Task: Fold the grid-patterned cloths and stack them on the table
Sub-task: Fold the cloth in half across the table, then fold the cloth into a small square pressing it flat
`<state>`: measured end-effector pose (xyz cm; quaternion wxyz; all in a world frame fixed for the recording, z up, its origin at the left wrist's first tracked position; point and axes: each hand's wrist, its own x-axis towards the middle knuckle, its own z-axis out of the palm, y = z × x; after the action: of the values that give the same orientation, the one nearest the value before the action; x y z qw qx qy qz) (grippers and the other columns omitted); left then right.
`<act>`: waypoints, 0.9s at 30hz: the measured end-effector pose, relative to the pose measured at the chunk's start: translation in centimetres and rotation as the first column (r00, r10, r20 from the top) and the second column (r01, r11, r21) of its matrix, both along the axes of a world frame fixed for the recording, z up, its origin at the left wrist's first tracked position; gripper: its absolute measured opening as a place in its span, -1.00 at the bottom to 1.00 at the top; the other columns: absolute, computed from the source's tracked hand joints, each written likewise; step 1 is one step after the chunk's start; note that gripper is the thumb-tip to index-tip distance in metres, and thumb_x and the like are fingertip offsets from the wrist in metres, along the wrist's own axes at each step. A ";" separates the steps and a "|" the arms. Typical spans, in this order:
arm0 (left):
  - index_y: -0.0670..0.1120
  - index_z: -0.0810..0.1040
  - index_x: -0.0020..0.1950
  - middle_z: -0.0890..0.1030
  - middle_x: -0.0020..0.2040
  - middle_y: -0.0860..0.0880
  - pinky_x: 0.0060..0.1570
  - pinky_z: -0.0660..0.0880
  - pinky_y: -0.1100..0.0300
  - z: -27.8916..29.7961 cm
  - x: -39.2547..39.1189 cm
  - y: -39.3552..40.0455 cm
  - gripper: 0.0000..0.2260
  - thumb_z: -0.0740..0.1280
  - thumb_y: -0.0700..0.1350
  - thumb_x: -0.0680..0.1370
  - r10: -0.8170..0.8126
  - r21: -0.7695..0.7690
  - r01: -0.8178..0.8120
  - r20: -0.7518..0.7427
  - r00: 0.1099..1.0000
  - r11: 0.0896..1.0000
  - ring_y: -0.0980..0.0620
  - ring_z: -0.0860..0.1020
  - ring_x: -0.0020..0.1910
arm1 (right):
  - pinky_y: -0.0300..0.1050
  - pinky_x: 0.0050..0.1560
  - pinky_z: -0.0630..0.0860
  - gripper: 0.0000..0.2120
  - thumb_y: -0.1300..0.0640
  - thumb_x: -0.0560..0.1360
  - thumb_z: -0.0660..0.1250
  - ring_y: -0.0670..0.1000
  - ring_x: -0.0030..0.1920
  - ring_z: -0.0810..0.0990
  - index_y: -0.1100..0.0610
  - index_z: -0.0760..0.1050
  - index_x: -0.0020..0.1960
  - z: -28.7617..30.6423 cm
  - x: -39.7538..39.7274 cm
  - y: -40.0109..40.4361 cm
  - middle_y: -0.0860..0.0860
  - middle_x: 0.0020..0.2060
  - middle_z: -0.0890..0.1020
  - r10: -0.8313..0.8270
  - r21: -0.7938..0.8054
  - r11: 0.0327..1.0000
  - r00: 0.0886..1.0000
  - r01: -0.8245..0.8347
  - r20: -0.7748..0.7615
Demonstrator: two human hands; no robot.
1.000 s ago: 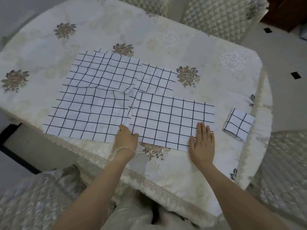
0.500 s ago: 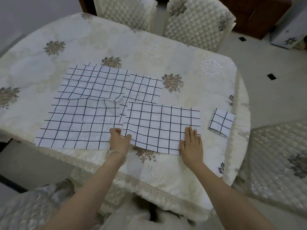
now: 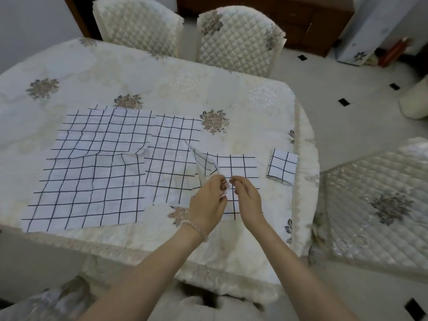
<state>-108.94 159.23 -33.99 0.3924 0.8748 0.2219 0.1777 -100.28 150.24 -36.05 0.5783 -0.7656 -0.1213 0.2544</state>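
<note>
Head cam: my left grip (image 3: 209,198) pinches the near cloth (image 3: 240,167) by its lifted edge over the counter (image 3: 162,72), right grip (image 3: 246,198) loosely curled beside it, folded cloth (image 3: 282,166) sitting further right

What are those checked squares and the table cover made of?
Grid cloth: seemingly thin woven fabric, matte white with black lines; it creases and lifts limply where the left hand pinches it. Tablecloth: probably satiny brocade, given its soft sheen and woven flower motifs.
</note>
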 end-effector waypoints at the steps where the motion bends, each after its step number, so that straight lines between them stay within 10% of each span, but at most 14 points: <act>1: -0.14 0.41 0.12 0.52 -0.02 -0.02 -0.15 0.49 0.09 0.0 0.6 -0.6 -0.75 0.29 -0.30 0.46 -0.038 -0.001 0.038 -0.007 0.999 0.999 -0.01 0.51 -0.11 | -0.19 0.07 0.49 -0.80 0.15 0.61 0.16 -0.04 0.05 0.58 0.09 0.57 0.05 0.2 0.5 -0.1 0.00 0.02 0.63 -0.050 0.053 0.997 0.995 0.055 -0.085; 5: -0.11 0.35 0.29 0.51 0.15 -0.03 0.07 0.44 0.17 -0.7 2.0 -2.1 -0.64 0.31 -0.12 0.52 -0.236 -0.067 0.232 -0.060 0.970 0.970 0.03 0.49 0.09 | -0.21 -0.33 0.44 -0.79 -0.02 0.49 0.21 0.09 -0.22 0.41 0.13 0.43 -0.13 0.7 2.9 -1.3 0.15 -0.24 0.38 -0.206 0.067 0.967 0.910 0.245 -0.360; 9: -0.08 0.30 0.39 0.46 0.28 0.03 0.16 0.33 0.32 -2.1 1.9 -1.6 -0.58 0.26 0.00 0.57 -0.335 -0.101 0.323 -0.140 0.932 0.941 0.13 0.44 0.22 | -0.15 -0.23 0.32 -0.77 0.03 0.57 0.22 -0.01 -0.25 0.37 0.14 0.38 -0.20 -0.5 4.3 -3.4 0.07 -0.29 0.38 -0.213 -0.082 0.976 0.962 0.202 -0.173; 15: -0.10 0.42 0.21 0.51 0.05 0.01 0.00 0.50 0.09 -4.5 2.6 3.4 -0.78 0.22 -0.15 0.57 -0.082 -0.201 0.029 -0.261 0.962 0.979 0.07 0.49 -0.09 | -0.20 0.09 0.34 -0.66 0.24 0.55 0.26 0.04 0.16 0.48 0.26 0.43 0.31 -3.4 5.6 -4.3 0.02 0.05 0.48 -0.167 -0.355 0.926 0.984 0.132 -0.070; 23: -0.12 0.38 0.36 0.38 0.29 -0.10 0.20 0.38 0.05 -6.5 7.8 10.0 -0.61 0.27 -0.20 0.53 -0.103 -0.073 0.081 -0.387 0.916 0.994 -0.12 0.42 0.22 | -0.20 -0.27 0.35 -0.83 0.27 0.53 0.20 -0.05 -0.30 0.42 0.15 0.46 0.10 -5.1 6.0 -3.8 -0.05 -0.25 0.49 -0.132 -0.372 0.919 0.991 0.129 0.018; 27: 0.04 0.21 0.48 0.34 0.38 -0.02 0.22 0.25 0.02 -5.8 10.9 10.7 -0.34 0.25 0.12 0.39 -0.159 -0.005 0.180 -0.493 0.855 0.984 -0.16 0.23 0.32 | -0.16 -0.28 0.34 -0.85 0.26 0.53 0.18 -0.03 -0.29 0.42 0.12 0.44 0.06 -5.6 6.1 -3.7 0.01 -0.21 0.53 -0.099 -0.392 0.913 0.994 0.109 0.045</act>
<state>-98.03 169.95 -39.78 0.3189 0.9152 0.2327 -0.0814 -94.21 146.53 -41.68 0.4237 -0.8746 -0.0337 0.2331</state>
